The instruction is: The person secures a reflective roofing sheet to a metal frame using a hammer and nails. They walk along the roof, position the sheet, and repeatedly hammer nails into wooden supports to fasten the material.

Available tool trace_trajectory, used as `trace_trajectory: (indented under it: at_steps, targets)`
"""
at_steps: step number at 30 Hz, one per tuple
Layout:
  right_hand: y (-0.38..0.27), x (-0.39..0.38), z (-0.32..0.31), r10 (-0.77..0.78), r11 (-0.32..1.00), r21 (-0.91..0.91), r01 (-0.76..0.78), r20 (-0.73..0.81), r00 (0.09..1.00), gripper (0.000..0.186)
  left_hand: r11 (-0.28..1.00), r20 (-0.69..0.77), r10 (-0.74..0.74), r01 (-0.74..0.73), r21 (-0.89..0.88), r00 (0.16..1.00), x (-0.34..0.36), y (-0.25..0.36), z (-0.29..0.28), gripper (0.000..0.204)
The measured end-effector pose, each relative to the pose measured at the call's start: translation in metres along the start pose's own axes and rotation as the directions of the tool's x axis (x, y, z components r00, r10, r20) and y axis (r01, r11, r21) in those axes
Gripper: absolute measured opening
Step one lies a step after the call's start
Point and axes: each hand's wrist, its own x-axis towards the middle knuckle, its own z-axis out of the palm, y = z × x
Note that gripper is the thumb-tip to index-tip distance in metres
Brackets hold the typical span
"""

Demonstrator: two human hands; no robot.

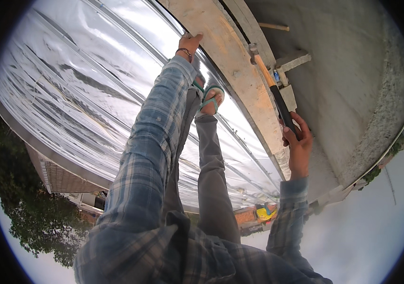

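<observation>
My right hand [300,142] is closed round the black grip of a hammer [267,75]. Its grey metal head points away from me, above the wooden board, and the handle is orange-yellow near the head. The long, pale board [239,71] runs from the top down to the right along the roof's edge. Farther off, my left hand [190,43] grips the board's near edge, its thumb resting on top; the other fingers are partly hidden. A dark bracelet [184,52] circles that wrist.
Shiny ribbed roof sheeting [93,80] spreads to the left, with my sandalled feet [211,97] on it beside the board. Right of the board lies a grey concrete surface [344,104], holding a broken block [293,60] and a short stick [274,26]. Trees [36,222] stand beyond the roof.
</observation>
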Motion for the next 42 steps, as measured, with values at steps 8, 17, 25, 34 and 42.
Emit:
trace_trajectory:
  at_steps: [8,17,25,34,42]
  targets:
    - [-0.012,0.015,0.015,0.03,0.993,0.111,-0.029,-0.004,1.0,0.045,0.984,-0.044,0.096,-0.089,0.153,0.994,0.023,-0.005,0.02,0.04]
    - [0.009,0.043,0.044,0.094,0.994,0.063,-0.093,-0.012,0.995,0.043,0.96,-0.146,0.201,-0.165,0.227,0.969,0.06,-0.035,0.027,0.047]
    - [0.011,0.036,0.015,0.061,0.962,0.264,-0.067,0.03,0.998,0.049,0.999,0.068,-0.018,0.02,-0.04,0.998,-0.02,0.036,0.025,0.041]
    - [-0.082,-0.095,-0.058,-0.116,0.626,0.778,0.056,0.021,0.993,0.061,0.878,0.175,-0.022,0.102,-0.467,0.984,-0.162,0.155,-0.022,0.046]
    - [-0.19,-0.165,-0.07,-0.341,0.486,0.867,0.106,0.076,0.937,0.06,0.848,0.201,-0.025,0.127,-0.515,0.979,-0.228,0.232,-0.064,0.042]
